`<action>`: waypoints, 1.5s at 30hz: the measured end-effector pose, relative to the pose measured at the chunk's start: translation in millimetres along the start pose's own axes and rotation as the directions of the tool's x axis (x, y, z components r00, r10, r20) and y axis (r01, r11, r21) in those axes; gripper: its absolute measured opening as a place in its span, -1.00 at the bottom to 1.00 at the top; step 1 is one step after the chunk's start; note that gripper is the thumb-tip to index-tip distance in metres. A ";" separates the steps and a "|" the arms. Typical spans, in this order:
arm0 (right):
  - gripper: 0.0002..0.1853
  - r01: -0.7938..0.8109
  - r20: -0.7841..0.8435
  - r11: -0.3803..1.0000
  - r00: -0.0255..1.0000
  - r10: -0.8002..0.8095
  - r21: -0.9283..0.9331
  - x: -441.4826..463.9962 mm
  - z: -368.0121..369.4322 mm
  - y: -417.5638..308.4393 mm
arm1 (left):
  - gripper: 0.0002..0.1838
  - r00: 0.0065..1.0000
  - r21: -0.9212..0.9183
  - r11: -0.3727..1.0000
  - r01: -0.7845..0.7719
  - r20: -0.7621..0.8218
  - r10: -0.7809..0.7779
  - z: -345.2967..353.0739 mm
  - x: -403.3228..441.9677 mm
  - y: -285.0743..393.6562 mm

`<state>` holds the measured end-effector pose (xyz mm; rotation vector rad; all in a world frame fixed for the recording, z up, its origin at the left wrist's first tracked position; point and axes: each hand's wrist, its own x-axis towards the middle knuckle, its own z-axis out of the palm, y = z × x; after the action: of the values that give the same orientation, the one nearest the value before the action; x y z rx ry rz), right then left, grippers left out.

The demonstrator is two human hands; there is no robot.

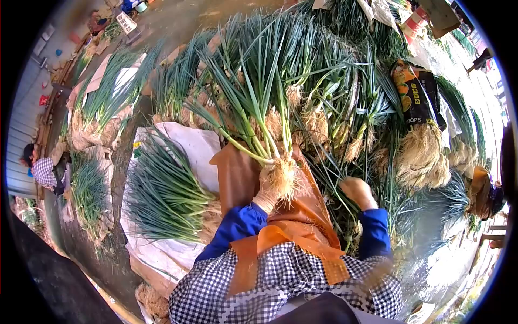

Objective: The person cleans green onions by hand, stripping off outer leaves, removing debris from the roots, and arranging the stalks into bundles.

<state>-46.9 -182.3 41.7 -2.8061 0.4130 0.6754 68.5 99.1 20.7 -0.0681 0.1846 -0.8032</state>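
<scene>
The left hand grips a bunch of long green, pale-rooted scallions over an orange-brown leathery apron; the right hand curls, hold unclear. A neat green pile, left, looks finished; shaggy-rooted green bunches, far, apparently remain.

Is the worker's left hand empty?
No, the left hand holds a bunch of green plants at its root end, over the orange apron.

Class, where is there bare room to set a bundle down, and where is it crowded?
The pale sheet has a bare upper patch between the spread green onions and the orange apron. The dark ground shows a mostly bare strip between that sheet and the plants farther left. It is crowded ahead and around the right hand, where leafy bunches overlap.
</scene>
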 end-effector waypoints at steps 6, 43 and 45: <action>-0.64 0.376 -0.362 0.506 0.923 -0.132 0.776 84.4 -54.2 -163.9 | -0.56 0.998 0.096 0.994 -0.044 0.046 0.040 -7.7 -1.6 4.7; -0.61 0.413 -0.282 0.556 0.909 -0.308 0.722 32.7 -28.7 -145.0 | -0.56 0.972 0.240 0.948 -0.209 -0.059 0.229 -18.5 -8.8 15.1; -0.68 0.549 -0.175 0.604 0.806 -0.566 0.578 -27.2 -50.3 -115.8 | -0.57 0.923 0.216 0.937 -0.275 -0.213 0.320 17.5 -17.7 2.2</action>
<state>-12.4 -82.2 115.7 -2.1022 -0.2436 0.3387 61.4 113.2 40.0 0.2303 0.3461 -0.5165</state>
